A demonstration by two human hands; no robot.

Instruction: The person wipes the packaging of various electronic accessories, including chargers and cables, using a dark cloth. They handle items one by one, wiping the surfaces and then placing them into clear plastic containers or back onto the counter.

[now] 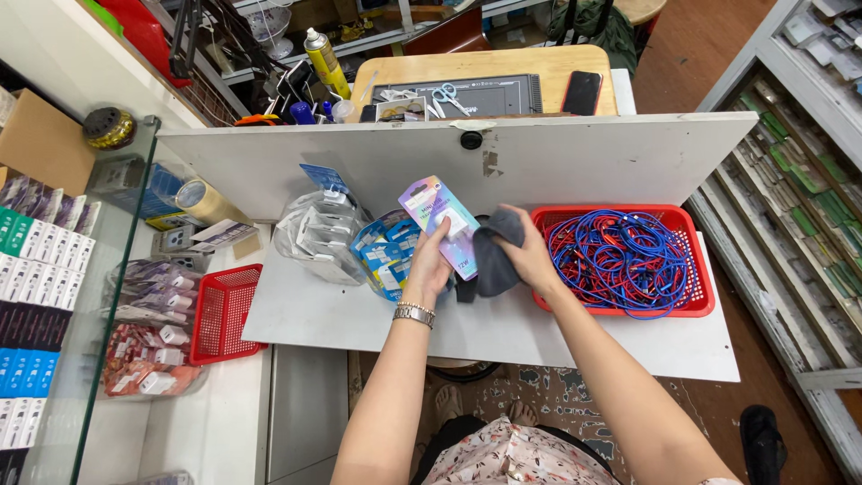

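At a white table (359,323), a small red basket (223,313) sits at nine o'clock; the left hand (431,260) grips a pastel packet (437,211) at centre, the right hand (530,251) clutches a grey cloth (494,256); a red tray (696,301) of cables (620,256) at three o'clock.

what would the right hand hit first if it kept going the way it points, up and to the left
Most likely the pastel packaged item held in the left hand: the right hand, holding a dark grey cloth, points straight at it. Beyond it stands the white board. Depth is hard to judge.
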